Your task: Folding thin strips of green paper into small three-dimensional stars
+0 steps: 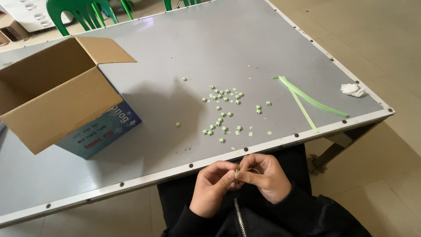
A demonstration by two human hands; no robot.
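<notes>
Paper strip (245, 170), thin, light and easily creased, sits pinched between our left hand (213, 186) and right hand (266, 177), just near of the table (175, 171) edge; we judge fingertip pinches close to the fold suit it best.

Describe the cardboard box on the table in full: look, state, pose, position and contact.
The cardboard box is plain brown inside, with blue printed outer sides. It lies tipped over on the grey table, at its left part, with the opening facing up and left. Its flaps are spread open. The visible part of its inside looks empty. Neither hand touches it.
</notes>
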